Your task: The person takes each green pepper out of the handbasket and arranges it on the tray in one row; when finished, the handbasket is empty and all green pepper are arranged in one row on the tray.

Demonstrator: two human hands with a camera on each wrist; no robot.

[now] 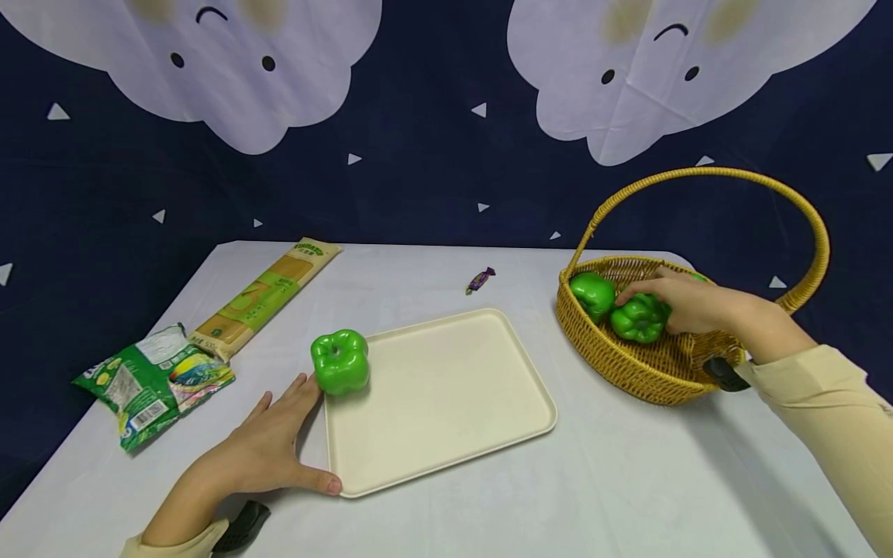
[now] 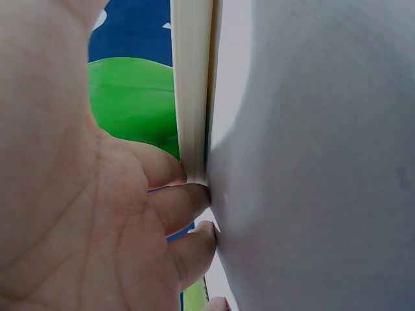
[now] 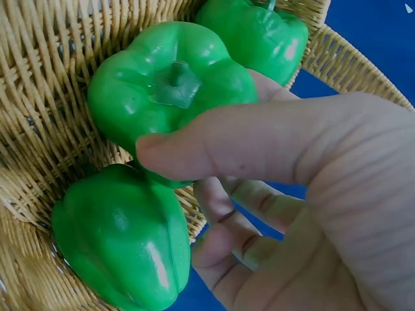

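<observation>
My right hand (image 1: 701,304) reaches into a wicker basket (image 1: 600,358) and grips a green bell pepper (image 1: 638,319). In the right wrist view, the thumb lies across that pepper's side near its stem. A second bell pepper (image 1: 593,293) sits at the basket's left side, and a third is mostly hidden behind my hand. On the left, my left hand (image 1: 261,449) has its fingers spread along the left edge of a cream tray (image 1: 446,403), thumb at the near corner. Another green bell pepper (image 1: 340,362) stands at the tray's far left corner.
A green snack bag (image 1: 156,384) and a long pack of noodles (image 1: 265,298) lie on the table's left side. Behind the tray is a small purple wrapped candy (image 1: 480,280). The basket's tall arched handle (image 1: 725,172) rises above the right hand. A dark cloud-patterned cloth hangs behind.
</observation>
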